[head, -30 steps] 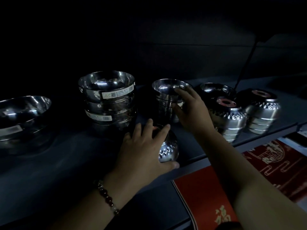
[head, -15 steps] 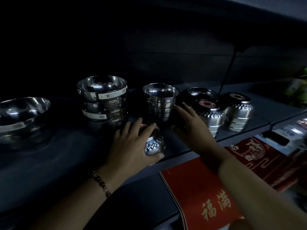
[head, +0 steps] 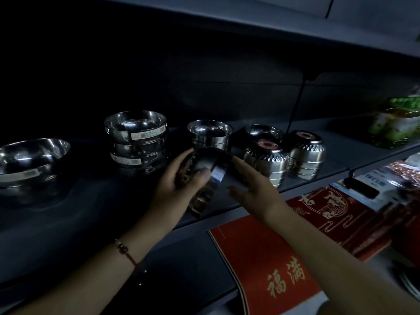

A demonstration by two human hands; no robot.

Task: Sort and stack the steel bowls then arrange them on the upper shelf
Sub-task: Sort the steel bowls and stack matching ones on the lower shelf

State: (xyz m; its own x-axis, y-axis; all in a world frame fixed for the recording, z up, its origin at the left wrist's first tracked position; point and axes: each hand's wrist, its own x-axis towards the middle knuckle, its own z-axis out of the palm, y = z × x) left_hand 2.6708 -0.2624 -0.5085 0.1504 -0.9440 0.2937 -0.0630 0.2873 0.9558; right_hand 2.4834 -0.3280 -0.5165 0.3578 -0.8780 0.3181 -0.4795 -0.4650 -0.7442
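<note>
- Grip: left hand (head: pixel 179 185) clasps a patterned steel bowl (head: pixel 204 176), thumb across its wall; we see it tilted on its side, frame centre.
- Right hand (head: pixel 252 183) cups the bowl's other side, fingers fairly straight; we judge it steadies the turn.
- Bowl held above the shelf (head: pixel 68 214) front edge, probably being oriented to match a stack.
- Behind: plain stack (head: pixel 210 135); right, two inverted patterned stacks (head: pixel 266 160); left, labelled stack (head: pixel 136 139).
</note>
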